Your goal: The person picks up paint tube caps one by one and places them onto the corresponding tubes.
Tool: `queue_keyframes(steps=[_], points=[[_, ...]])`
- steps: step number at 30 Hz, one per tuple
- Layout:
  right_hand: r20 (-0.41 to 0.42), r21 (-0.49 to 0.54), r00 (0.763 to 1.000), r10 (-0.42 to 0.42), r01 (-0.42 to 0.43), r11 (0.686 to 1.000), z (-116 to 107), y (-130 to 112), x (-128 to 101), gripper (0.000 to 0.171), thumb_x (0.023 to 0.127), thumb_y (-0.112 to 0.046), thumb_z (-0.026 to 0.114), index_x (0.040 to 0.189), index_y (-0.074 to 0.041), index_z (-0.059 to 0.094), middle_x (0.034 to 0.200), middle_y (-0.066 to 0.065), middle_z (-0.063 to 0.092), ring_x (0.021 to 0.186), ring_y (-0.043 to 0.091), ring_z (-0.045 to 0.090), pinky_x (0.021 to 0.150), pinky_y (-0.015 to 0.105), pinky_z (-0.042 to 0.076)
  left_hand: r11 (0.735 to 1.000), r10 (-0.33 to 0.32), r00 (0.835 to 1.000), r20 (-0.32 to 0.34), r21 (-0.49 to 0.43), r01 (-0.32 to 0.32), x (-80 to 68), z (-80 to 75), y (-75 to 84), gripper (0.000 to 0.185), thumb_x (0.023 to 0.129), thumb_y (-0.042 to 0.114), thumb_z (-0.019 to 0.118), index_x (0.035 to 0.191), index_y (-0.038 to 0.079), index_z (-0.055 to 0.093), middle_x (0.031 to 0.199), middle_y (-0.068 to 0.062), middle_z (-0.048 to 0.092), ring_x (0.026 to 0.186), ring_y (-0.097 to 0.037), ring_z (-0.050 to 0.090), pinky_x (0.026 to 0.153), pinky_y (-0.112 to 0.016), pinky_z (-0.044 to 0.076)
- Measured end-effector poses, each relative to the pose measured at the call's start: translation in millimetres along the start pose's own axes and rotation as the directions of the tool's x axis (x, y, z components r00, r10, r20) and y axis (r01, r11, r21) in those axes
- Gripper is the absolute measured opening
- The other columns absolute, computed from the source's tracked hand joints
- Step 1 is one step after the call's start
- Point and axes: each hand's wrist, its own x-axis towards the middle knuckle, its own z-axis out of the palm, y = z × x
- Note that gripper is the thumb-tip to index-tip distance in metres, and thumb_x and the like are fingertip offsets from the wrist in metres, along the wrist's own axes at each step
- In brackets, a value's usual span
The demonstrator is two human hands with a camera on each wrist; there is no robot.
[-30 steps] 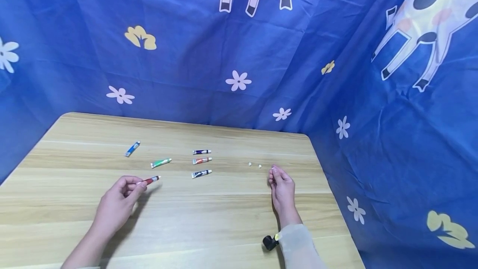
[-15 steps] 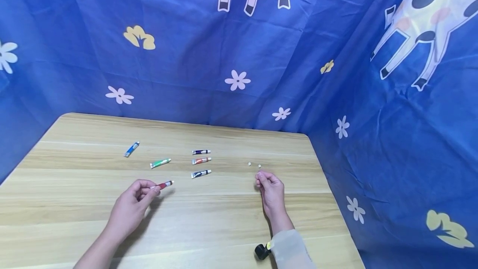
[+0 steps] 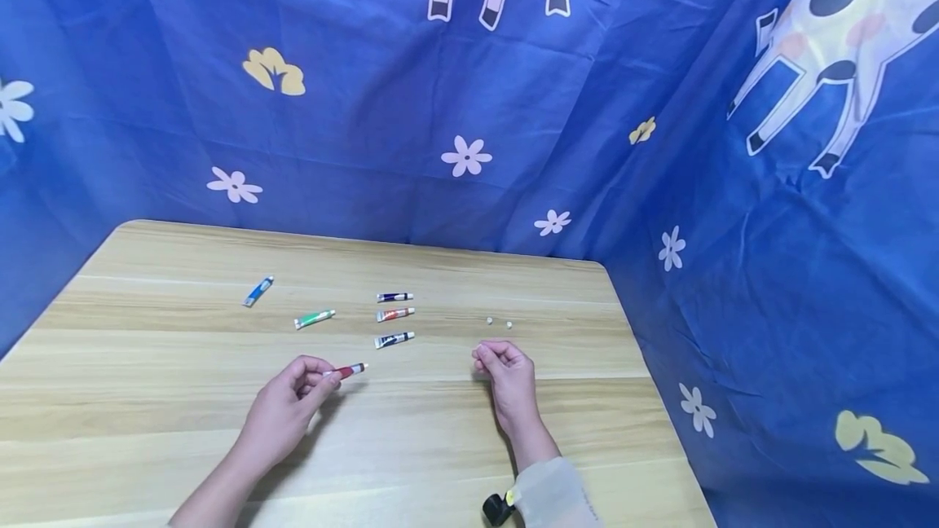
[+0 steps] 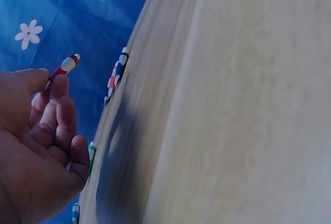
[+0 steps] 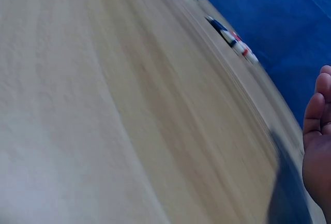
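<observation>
My left hand [image 3: 284,410] pinches a small red paint tube [image 3: 348,371] between thumb and fingers, above the table. The tube's narrow white tip points right; in the left wrist view the red tube [image 4: 66,66] sticks out past the fingertips. Thumb and forefinger of my right hand [image 3: 511,388] are pinched together, with a tiny white cap [image 3: 475,355] barely showing at the tips. At the edge of the right wrist view, only curled fingers of the right hand [image 5: 316,131] appear. Two small white caps, a left one [image 3: 489,321] and a right one [image 3: 509,324], lie beyond it.
Purple [image 3: 394,297], orange-red [image 3: 395,314] and black [image 3: 394,340] paint tubes lie in a column mid-table. Left of them are a green tube [image 3: 314,319] and a blue tube [image 3: 257,292]. Blue patterned cloth [image 3: 352,145] hangs behind the wooden table [image 3: 411,463] and along its sides.
My left hand has carried the red paint tube to the right and slightly nearer. My right hand has moved left and nearer, away from the two caps, so the hands are closer together.
</observation>
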Motion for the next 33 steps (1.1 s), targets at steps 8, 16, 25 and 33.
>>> queue_keyframes(steps=[8,16,25,33], points=[[0.047,-0.015,0.999,0.018,-0.018,1.0,17,1,-12,0.008,0.095,0.0,0.079,0.101,-0.003,0.074,0.088,-0.002,0.08,0.082,0.008,0.075,0.08,0.022,0.064,1.0,-0.021,0.999,0.028,-0.018,0.021,-3.0,8.9,9.3,0.022,0.106,0.029,0.071,0.118,0.011,0.067,0.101,-0.005,0.077,0.075,-0.007,0.054,0.067,-0.026,0.046],[0.084,-0.081,0.995,0.055,-0.048,0.996,33,5,-24,0.016,0.095,0.003,0.077,0.109,0.009,0.072,0.089,-0.005,0.077,0.083,0.008,0.073,0.081,0.023,0.064,0.998,-0.027,0.998,0.053,-0.05,0.029,-8.3,20.4,16.1,0.02,0.106,0.029,0.071,0.117,0.012,0.068,0.1,-0.003,0.078,0.077,-0.007,0.057,0.071,-0.025,0.047],[0.114,-0.205,0.992,0.056,-0.031,0.978,53,8,-39,0.026,0.092,0.003,0.08,0.114,0.014,0.071,0.092,-0.001,0.077,0.081,0.006,0.071,0.078,0.02,0.062,0.996,-0.013,0.998,0.061,-0.091,0.018,-9.3,33.5,18.5,0.017,0.104,0.025,0.074,0.114,0.012,0.069,0.098,-0.003,0.077,0.077,-0.006,0.058,0.071,-0.024,0.047],[0.175,-0.327,0.983,0.047,0.013,0.945,60,12,-49,0.018,0.093,-0.002,0.081,0.11,0.004,0.077,0.097,0.013,0.077,0.081,0.005,0.07,0.077,0.017,0.06,0.996,-0.03,0.996,0.084,-0.082,0.037,-10.2,39.0,24.8,0.017,0.105,0.026,0.073,0.115,0.013,0.07,0.098,-0.002,0.079,0.078,-0.006,0.06,0.074,-0.024,0.047]])
